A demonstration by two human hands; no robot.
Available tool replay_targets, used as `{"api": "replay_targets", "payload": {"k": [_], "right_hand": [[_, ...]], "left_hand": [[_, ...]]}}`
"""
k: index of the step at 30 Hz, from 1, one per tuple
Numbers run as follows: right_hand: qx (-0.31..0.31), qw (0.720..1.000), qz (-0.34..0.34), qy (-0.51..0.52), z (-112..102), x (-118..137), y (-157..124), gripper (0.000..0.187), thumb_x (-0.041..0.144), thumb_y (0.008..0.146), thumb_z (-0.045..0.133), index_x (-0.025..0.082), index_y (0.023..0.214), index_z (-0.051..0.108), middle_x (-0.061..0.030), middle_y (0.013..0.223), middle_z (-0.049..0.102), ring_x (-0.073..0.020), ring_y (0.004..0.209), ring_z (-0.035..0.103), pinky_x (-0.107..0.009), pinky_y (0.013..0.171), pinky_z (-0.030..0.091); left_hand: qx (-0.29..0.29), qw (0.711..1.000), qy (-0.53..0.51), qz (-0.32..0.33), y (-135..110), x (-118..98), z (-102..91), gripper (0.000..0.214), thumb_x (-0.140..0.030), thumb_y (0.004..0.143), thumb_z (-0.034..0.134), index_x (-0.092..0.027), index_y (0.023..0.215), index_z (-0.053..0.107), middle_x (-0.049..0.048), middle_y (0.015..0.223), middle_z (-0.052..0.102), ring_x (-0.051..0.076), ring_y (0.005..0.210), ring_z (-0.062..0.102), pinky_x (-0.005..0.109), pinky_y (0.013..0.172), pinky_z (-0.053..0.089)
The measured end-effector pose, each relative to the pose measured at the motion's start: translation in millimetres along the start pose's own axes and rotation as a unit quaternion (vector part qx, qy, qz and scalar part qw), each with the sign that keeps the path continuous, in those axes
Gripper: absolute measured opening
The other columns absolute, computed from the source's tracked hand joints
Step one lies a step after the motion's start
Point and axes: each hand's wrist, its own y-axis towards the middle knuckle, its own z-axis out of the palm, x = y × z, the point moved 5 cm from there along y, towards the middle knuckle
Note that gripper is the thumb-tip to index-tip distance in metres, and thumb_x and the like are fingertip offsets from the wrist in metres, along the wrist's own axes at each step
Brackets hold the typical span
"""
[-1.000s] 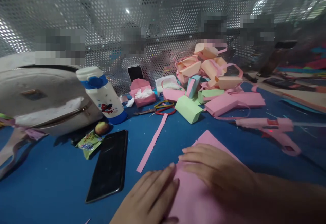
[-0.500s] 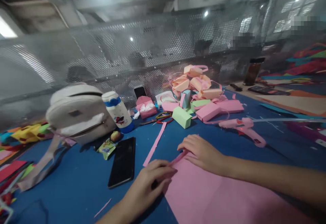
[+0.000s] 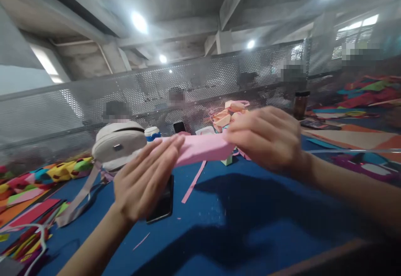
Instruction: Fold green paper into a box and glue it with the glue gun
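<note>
Raised off the blue worktop (image 3: 203,205) since the earlier frame, where it lay flat, the smooth pink paper sheet (image 3: 203,148) is now up in the air between both hands, and the view has tipped towards the ceiling. It shows as a narrow band; whether rolled, folded or seen nearly edge-on, I cannot tell.

At its right end, the right hand (image 3: 269,138) curls its fingers over the paper, the grip closed on it. At its left end, the left hand (image 3: 147,180) lies with fingers straight and together against the paper; its thumb is hidden, so I cannot tell how firm that grip is.

Below the left hand lies a flat black phone (image 3: 166,205), partly covered. Just right of it is a narrow pink paper strip (image 3: 194,183). Farther off, a pale grey backpack (image 3: 120,142) stands left of a white bottle with a blue collar (image 3: 152,133), and peach paper baskets (image 3: 223,119) are heaped behind the right hand, before a perforated metal screen (image 3: 200,81).
</note>
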Motion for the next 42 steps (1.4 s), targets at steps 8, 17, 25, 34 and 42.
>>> {"api": "replay_targets", "payload": {"k": [8, 17, 25, 34, 42], "right_hand": [[0.153, 0.971, -0.174, 0.062, 65.8, 51.3, -113.1, 0.03, 0.009, 0.098, 0.041, 0.019, 0.084, 0.065, -0.0047, 0.079, 0.07, -0.0166, 0.073, 0.059, -0.032, 0.066, 0.043], [0.258, 0.95, -0.134, 0.118, 98.9, 39.7, -149.9, 0.023, 0.01, 0.096, 0.049, 0.017, 0.077, 0.06, -0.001, 0.074, 0.062, -0.0159, 0.067, 0.05, -0.031, 0.058, 0.028], [0.309, 0.938, -0.092, 0.128, 104.4, 23.1, -136.6, 0.019, 0.015, 0.096, 0.052, 0.017, 0.078, 0.057, -0.0014, 0.077, 0.062, -0.017, 0.07, 0.047, -0.032, 0.06, 0.025], [0.362, 0.913, -0.021, 0.189, 136.9, 40.2, -125.9, 0.016, 0.019, 0.096, 0.051, 0.018, 0.083, 0.058, -0.0025, 0.079, 0.064, -0.0168, 0.069, 0.048, -0.031, 0.059, 0.025], [0.462, 0.849, 0.041, 0.254, 161.6, 38.9, -128.3, 0.023, 0.025, 0.1, 0.05, 0.018, 0.082, 0.062, -0.0019, 0.077, 0.068, -0.0165, 0.07, 0.056, -0.029, 0.063, 0.031]], "left_hand": [[0.145, 0.985, -0.085, 0.035, -67.1, -83.2, 54.1, 0.039, -0.008, 0.101, 0.029, -0.007, 0.112, 0.066, 0.011, 0.109, 0.076, 0.022, 0.099, 0.072, 0.035, 0.089, 0.052], [0.207, 0.949, -0.224, -0.078, -93.9, -83.9, 89.8, 0.035, -0.019, 0.104, 0.032, -0.014, 0.097, 0.066, 0.0056, 0.088, 0.075, 0.017, 0.072, 0.067, 0.029, 0.064, 0.051], [0.215, 0.919, -0.282, -0.174, -101.2, -78.1, 104.4, 0.027, -0.017, 0.102, 0.037, -0.017, 0.085, 0.058, 0.0029, 0.071, 0.065, 0.015, 0.058, 0.058, 0.025, 0.055, 0.045], [0.314, 0.804, -0.378, -0.335, -109.9, -64.8, 123.5, 0.023, -0.021, 0.1, 0.039, -0.02, 0.082, 0.053, -0.0008, 0.07, 0.061, 0.013, 0.061, 0.057, 0.022, 0.056, 0.04], [0.367, 0.776, -0.401, -0.321, -115.3, -69.5, 125.5, 0.027, -0.025, 0.101, 0.036, -0.019, 0.086, 0.058, 0.0034, 0.077, 0.062, 0.017, 0.07, 0.056, 0.026, 0.063, 0.042]]}}
